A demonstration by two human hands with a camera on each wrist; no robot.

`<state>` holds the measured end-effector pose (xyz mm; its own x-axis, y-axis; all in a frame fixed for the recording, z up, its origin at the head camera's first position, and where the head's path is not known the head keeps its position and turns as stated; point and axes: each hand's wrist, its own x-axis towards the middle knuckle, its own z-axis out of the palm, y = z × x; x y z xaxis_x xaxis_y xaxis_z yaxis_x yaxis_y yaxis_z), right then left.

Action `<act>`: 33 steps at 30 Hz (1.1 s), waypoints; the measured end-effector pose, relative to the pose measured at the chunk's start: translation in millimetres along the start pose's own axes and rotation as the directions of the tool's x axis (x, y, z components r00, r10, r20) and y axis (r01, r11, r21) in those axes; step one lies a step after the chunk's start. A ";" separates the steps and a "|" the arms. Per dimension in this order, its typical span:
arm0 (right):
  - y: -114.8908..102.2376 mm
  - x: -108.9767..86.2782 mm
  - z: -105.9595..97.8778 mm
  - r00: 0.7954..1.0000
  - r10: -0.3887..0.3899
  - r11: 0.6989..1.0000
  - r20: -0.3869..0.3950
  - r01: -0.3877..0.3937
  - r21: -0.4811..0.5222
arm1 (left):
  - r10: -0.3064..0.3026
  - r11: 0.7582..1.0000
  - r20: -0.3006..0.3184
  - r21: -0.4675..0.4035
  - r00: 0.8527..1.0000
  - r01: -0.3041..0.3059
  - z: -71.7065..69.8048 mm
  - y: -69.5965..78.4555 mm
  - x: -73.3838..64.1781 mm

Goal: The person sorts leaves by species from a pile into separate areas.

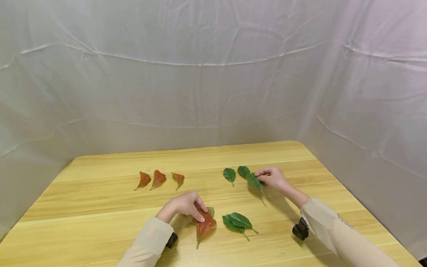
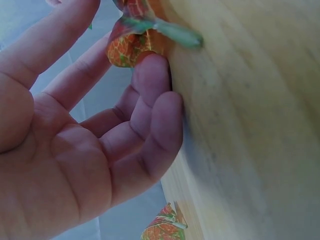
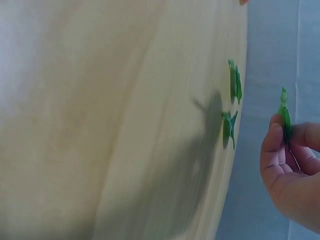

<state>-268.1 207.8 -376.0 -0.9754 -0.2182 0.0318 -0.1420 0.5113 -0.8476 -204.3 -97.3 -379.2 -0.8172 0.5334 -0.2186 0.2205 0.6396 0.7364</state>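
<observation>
Near the table's front, my left hand (image 1: 186, 205) pinches a red leaf (image 1: 207, 225) with thumb and index finger. At least one more red-green leaf (image 1: 211, 211) lies partly hidden beneath it. In the left wrist view, the left hand's other fingers (image 2: 166, 120) bend against the table beside a mottled leaf (image 2: 125, 49). Farther back on the right, my right hand (image 1: 274, 179) holds a green leaf (image 1: 254, 181) between thumb and fingers. This leaf (image 3: 285, 117) is off the table, stem up in the right wrist view, just in front of a second green leaf (image 1: 243, 171).
Three red leaves, one of them the middle leaf (image 1: 158, 178), form a row at the back left. Another green leaf (image 1: 229, 174) lies back right of centre. Two overlapping green leaves (image 1: 241, 220) lie nearer the front. Pale cloth (image 1: 200, 92) hangs behind the wooden table (image 1: 100, 237).
</observation>
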 end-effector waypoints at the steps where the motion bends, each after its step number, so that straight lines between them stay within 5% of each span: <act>1: 0.2 1.9 -1.0 1.000 0.008 1.000 -0.008 -0.008 0.005 | -0.001 1.000 -0.001 -0.001 1.000 0.001 -0.1 0.0 0.1; 22: 20.8 35.5 -11.7 0.988 0.103 0.994 -0.112 -0.106 -0.027 | 0.015 1.000 0.000 0.011 1.000 -0.015 -0.1 -0.4 0.5; 33: 35.5 48.1 -13.7 0.986 0.155 0.986 -0.055 -0.158 -0.056 | 0.010 1.000 0.002 0.006 1.000 -0.010 0.5 0.8 0.6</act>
<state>-322.4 226.8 -397.4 -0.9934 -0.0905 -0.0705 0.0043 0.5850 -0.8110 -204.4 -96.2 -379.0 -0.8136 0.5412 -0.2126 0.2321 0.6375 0.7347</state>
